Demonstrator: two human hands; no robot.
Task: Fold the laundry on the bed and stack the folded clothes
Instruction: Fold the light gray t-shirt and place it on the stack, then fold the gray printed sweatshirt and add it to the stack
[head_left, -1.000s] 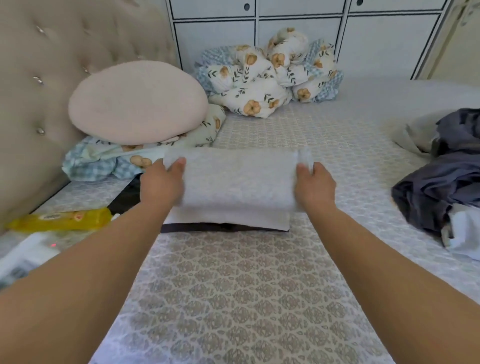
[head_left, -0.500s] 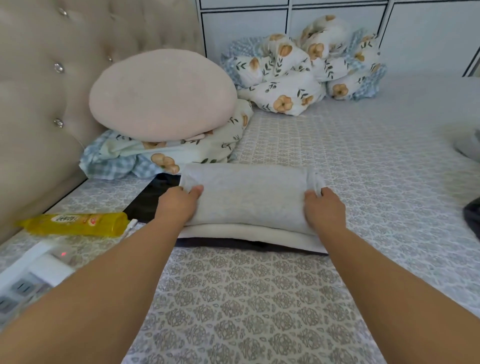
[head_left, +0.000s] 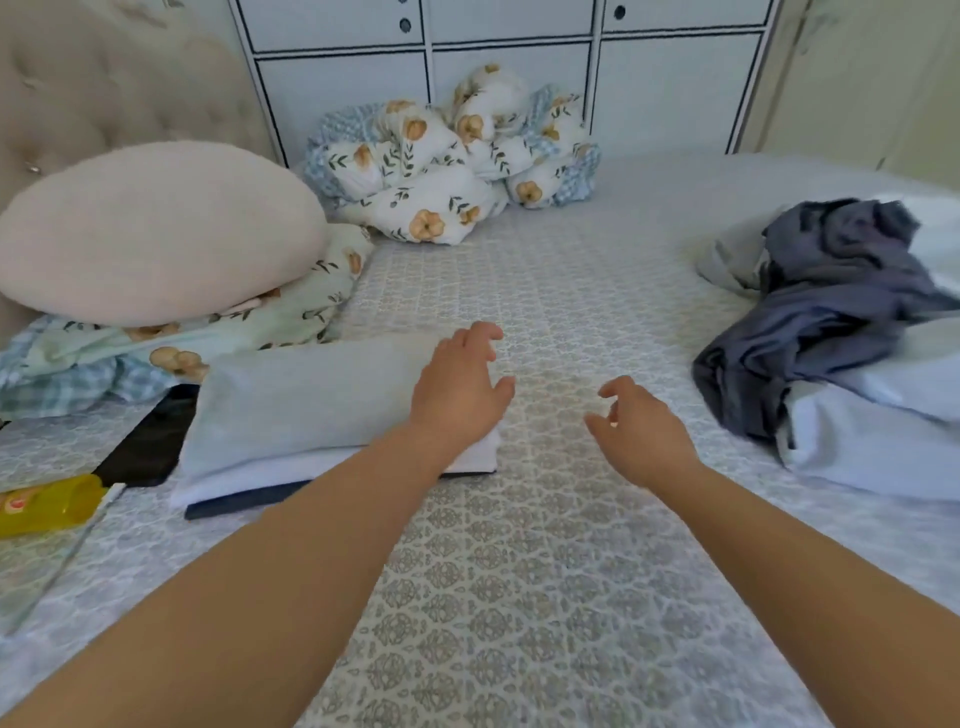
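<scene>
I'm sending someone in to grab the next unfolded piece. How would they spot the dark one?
Start at the bed and look to its right side, away from the padded headboard. There a crumpled dark blue-grey garment lies on pale laundry; it is the only dark cloth in that heap.

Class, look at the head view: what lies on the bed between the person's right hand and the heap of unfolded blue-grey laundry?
Nothing: between the right hand and the unfolded laundry, the head view shows only bare patterned bedspread.
</scene>
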